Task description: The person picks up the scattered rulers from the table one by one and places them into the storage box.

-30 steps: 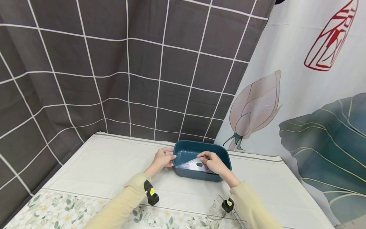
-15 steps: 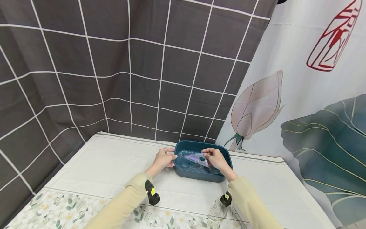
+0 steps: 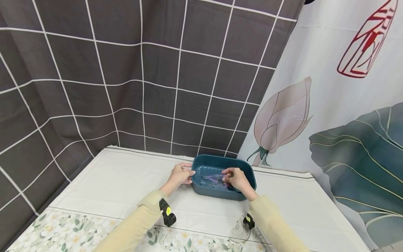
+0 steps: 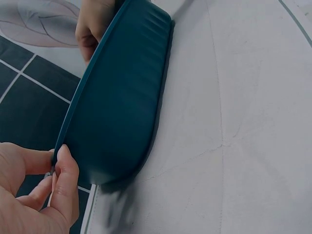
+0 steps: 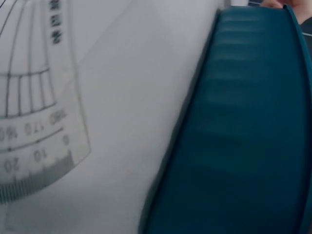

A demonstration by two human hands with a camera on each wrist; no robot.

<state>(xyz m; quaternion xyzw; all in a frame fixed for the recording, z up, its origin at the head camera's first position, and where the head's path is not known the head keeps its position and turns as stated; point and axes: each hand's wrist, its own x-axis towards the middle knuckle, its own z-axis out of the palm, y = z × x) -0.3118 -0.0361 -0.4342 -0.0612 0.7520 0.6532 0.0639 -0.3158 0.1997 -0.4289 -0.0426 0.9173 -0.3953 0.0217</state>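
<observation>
A dark teal plastic bin (image 3: pixel 217 194) stands at the back of the table. My left hand (image 3: pixel 179 175) pinches its left rim between thumb and fingers; the left wrist view shows this grip (image 4: pixel 44 190) close up. Inside the bin my right hand (image 3: pixel 237 180) holds a clear, purple-tinted set square (image 3: pixel 213 178) by its right side, low over the floor of the bin. From the left wrist the bin's wall (image 4: pixel 114 97) hides most of the right hand (image 4: pixel 95 24). In the right wrist view only the bin's outer wall (image 5: pixel 234 126) shows, with left fingertips at the top.
A clear protractor (image 3: pixel 239 231) lies near the front of the table, under the right wrist, its printed scale (image 5: pixel 36 141) large in the right wrist view. Beside it is a clear ruler-like strip (image 3: pixel 262 239). A dark checked curtain (image 3: pixel 157 105) hangs behind the table.
My right hand has brought the set square from the bin's front rim back and down into the bin, where it now lies flatter. The left hand keeps its place on the rim.
</observation>
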